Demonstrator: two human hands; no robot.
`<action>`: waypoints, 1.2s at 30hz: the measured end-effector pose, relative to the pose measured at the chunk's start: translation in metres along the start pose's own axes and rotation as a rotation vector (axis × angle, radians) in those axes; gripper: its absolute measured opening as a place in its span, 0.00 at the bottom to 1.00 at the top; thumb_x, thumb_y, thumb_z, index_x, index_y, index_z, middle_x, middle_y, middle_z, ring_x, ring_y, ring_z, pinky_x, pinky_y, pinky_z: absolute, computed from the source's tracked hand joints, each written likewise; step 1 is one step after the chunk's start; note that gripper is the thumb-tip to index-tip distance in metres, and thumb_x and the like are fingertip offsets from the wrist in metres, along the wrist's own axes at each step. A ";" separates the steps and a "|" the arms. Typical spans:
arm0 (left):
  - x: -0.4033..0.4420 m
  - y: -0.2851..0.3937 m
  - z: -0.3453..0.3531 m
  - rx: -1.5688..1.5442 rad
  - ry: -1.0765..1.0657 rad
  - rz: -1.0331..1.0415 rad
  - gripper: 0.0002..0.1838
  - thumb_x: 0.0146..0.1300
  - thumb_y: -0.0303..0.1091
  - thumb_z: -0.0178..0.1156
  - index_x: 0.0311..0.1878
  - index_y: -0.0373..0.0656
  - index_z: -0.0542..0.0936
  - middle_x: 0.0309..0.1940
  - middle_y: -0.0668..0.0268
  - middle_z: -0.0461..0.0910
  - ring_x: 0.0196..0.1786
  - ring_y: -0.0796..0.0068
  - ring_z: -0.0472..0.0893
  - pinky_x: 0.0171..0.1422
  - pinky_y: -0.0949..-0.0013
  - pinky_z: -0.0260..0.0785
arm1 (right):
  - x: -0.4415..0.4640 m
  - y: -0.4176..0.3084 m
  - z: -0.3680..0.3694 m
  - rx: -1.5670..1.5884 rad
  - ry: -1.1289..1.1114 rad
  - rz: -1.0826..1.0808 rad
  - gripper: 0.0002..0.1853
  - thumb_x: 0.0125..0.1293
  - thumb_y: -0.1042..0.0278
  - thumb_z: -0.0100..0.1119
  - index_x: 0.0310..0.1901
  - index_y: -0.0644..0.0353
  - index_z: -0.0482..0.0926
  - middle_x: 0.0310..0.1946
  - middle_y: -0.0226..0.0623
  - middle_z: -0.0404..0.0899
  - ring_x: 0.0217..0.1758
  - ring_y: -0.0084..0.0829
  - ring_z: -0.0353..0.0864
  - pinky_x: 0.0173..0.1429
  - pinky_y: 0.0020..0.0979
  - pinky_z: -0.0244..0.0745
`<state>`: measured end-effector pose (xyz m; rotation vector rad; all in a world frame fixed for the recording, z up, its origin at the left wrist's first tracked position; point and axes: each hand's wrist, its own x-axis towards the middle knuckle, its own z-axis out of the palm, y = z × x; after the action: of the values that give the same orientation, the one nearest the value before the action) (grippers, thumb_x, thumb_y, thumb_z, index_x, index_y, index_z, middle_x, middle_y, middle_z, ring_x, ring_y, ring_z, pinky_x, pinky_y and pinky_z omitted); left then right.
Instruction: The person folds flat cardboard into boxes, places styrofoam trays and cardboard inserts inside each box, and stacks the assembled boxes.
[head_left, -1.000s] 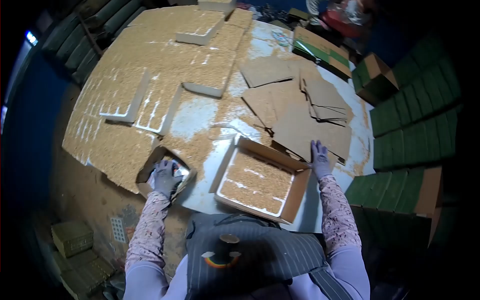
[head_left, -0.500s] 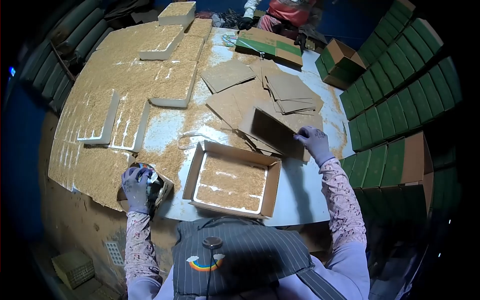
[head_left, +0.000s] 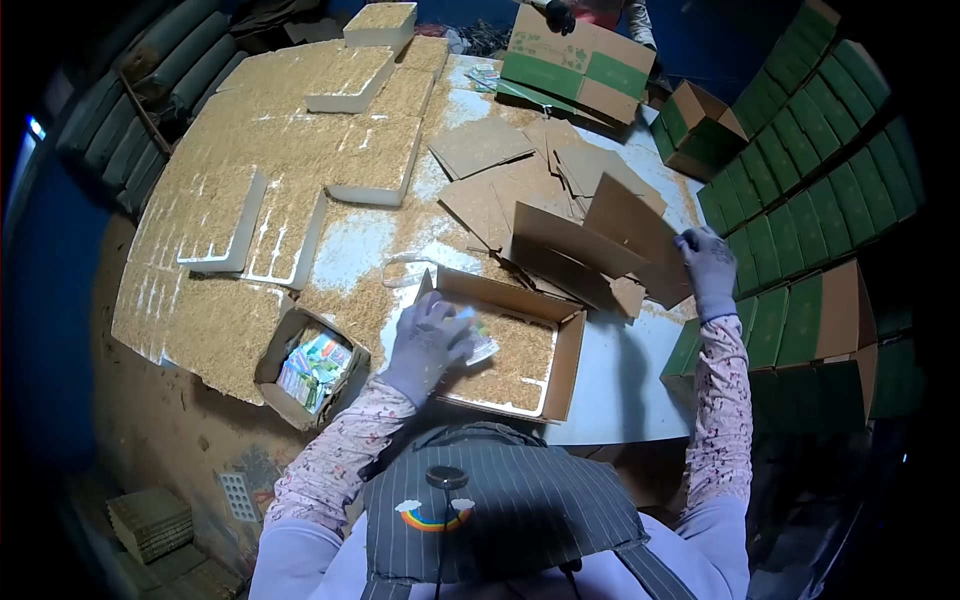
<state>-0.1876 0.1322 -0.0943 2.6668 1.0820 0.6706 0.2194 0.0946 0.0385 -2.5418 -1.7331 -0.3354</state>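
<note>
My gloved left hand (head_left: 425, 345) is over an open cardboard box (head_left: 572, 365), its fingers closed on a small colourful printed packet (head_left: 484, 348). Inside the box lies a white-edged tray topped with a tan, crumbly material (head_left: 505, 375). Out to the right, my gloved right hand (head_left: 711, 270) grips the edge of a brown cardboard sheet (head_left: 637, 232), tilted up above the table. A second sheet (head_left: 560, 255) stands slanted beside it; whether the two are joined I cannot tell. Left of the box, a small carton (head_left: 272, 370) holds several similar packets (head_left: 316, 368).
Trays of the tan material (head_left: 270, 150) cover the table's left side. Flat cardboard sheets (head_left: 480, 147) lie beyond the box. Green boxes (head_left: 790, 215) are stacked at right, near an open carton (head_left: 700, 125). Across the table, another person's dark-gloved hand (head_left: 560, 17) touches a green-and-brown box (head_left: 575, 65).
My left hand has moved from the small carton to above the box, bringing out a packet. My right hand has shifted right with the cardboard sheet. The other person's box has been tipped up.
</note>
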 end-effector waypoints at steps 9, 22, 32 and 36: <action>0.011 -0.034 -0.089 -0.368 0.545 -0.415 0.11 0.59 0.29 0.65 0.46 0.41 0.83 0.46 0.60 0.80 0.52 0.61 0.78 0.58 0.61 0.69 | -0.152 -0.155 0.017 0.171 -0.176 -1.081 0.09 0.56 0.68 0.57 0.40 0.54 0.78 0.37 0.35 0.77 0.39 0.31 0.81 0.36 0.32 0.78; -0.038 -0.121 0.029 -1.178 -0.504 -0.827 0.43 0.69 0.67 0.47 0.72 0.39 0.62 0.67 0.57 0.70 0.66 0.63 0.71 0.68 0.66 0.65 | -0.183 -0.055 0.111 1.771 -0.620 0.986 0.27 0.69 0.78 0.55 0.69 0.61 0.65 0.60 0.44 0.73 0.51 0.31 0.80 0.52 0.29 0.80; -0.028 -0.058 0.041 -0.514 -0.497 -0.741 0.42 0.58 0.67 0.59 0.56 0.32 0.77 0.46 0.42 0.82 0.52 0.45 0.81 0.60 0.54 0.69 | -0.186 -0.141 0.165 1.176 -0.577 0.369 0.44 0.65 0.56 0.63 0.75 0.64 0.51 0.75 0.46 0.54 0.77 0.37 0.54 0.78 0.34 0.49; -0.025 -0.061 0.048 -0.556 -0.592 -0.643 0.40 0.61 0.67 0.57 0.60 0.38 0.76 0.52 0.44 0.80 0.58 0.49 0.78 0.65 0.55 0.66 | -0.213 -0.154 0.145 1.744 -0.311 0.558 0.50 0.63 0.61 0.67 0.77 0.63 0.43 0.78 0.47 0.44 0.81 0.39 0.43 0.80 0.35 0.42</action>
<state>-0.2179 0.1582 -0.1653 1.7180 1.2285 0.0247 0.0241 -0.0199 -0.1597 -1.4553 -0.5196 1.1024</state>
